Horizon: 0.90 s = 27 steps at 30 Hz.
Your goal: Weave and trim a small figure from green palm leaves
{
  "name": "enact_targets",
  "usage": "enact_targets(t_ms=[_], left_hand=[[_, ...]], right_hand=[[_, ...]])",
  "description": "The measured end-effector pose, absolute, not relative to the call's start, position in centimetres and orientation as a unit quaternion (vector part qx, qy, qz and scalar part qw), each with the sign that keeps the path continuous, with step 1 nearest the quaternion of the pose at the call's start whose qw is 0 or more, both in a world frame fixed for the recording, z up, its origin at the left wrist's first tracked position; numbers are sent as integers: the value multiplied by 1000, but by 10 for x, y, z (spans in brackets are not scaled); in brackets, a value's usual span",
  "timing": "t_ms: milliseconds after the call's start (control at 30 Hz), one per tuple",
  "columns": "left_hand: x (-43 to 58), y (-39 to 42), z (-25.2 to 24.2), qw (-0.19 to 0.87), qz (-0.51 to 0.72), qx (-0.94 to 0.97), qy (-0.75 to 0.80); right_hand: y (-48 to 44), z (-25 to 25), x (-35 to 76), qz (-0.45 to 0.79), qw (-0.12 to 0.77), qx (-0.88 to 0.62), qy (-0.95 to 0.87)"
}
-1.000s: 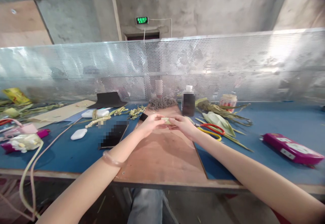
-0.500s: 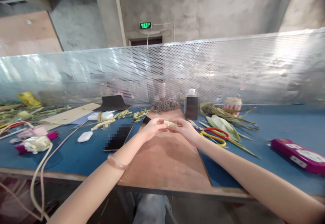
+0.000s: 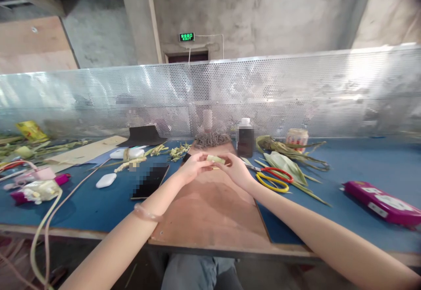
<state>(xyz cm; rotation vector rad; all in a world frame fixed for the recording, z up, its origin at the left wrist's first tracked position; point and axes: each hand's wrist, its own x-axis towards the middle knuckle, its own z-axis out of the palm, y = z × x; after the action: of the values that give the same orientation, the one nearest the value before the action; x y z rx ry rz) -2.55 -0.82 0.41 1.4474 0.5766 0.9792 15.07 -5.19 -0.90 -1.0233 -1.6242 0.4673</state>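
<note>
Above the brown board [image 3: 213,215], a small pale green piece [image 3: 215,159] spans the gap between my hands. My left hand [image 3: 194,167] pinches its left end, a bracelet on the wrist. The fingers of my right hand [image 3: 234,167] are closed on the right end. Beside my right wrist lie scissors [image 3: 272,185] with red and yellow handles. Behind my hands, a heap of grey cord [image 3: 212,140] rests at the board's far end. What the piece is exactly is too small to tell.
Left of the board are a dark phone [image 3: 153,182], a white case [image 3: 106,180], cables and plant strips. Behind and to the right stand a bottle [image 3: 245,138], a jar [image 3: 297,138], green leaves [image 3: 286,167] and a magenta pack [image 3: 381,202]. A perforated metal screen [image 3: 279,92] closes the back.
The view has shifted slightly, so most things sit a little further left. The pale green piece shows more between my fingers; both hands stay closed on it.
</note>
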Motion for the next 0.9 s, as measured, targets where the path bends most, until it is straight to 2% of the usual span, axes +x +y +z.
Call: enact_targets(t_ms=[267,500,600,900], left_hand=[[-24,-14,9,623,417,623,222],[-23,-14,11,640,405,622,197],[-25,-17,13,634,403,636,174],[-25,-22,14,604,404,664,179]], right_hand=[[-55,-10,145,166,574,-429,-677],[-61,-11,142,-33,565,-398,-722],[-62,-13,141,-80,550,-388,-735],[-60,-17,145,-100,534,-376,-750]])
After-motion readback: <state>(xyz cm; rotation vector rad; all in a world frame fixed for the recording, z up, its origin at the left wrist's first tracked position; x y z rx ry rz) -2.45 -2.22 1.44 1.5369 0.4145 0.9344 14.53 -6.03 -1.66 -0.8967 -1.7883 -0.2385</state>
